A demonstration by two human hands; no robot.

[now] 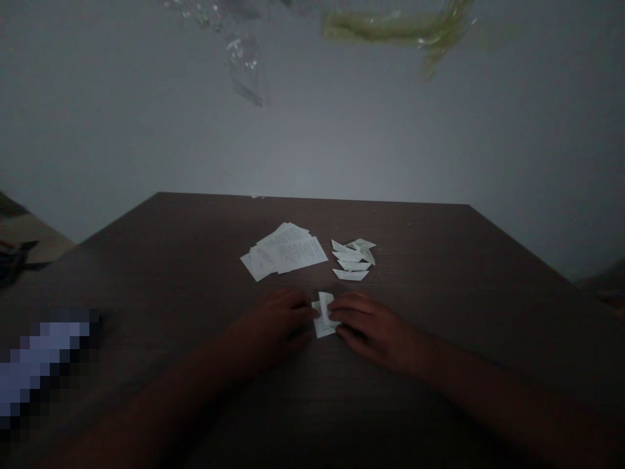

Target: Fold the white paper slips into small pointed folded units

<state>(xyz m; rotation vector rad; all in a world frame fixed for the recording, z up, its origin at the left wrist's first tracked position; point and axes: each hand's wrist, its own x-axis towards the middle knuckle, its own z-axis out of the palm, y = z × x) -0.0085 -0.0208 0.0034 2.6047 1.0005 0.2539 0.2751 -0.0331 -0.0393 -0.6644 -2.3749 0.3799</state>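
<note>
My left hand (280, 319) and my right hand (370, 326) rest on the dark wooden table (161, 273), fingertips meeting on a small white piece of paper (325, 319). Both hands are closed, pinching the paper's edges, and part of it stands up in a fold. Just beyond the hands lies a fanned stack of printed paper slips (286, 251). To its right is a little row of folded paper pieces (351, 260).
A pale wall (312, 143) stands behind the table's far edge. A pixelated patch (41, 365) covers something at the left front of the table. Clear and greenish plastic (400, 26) hangs at the top. Dim clutter (19, 247) sits off the left edge.
</note>
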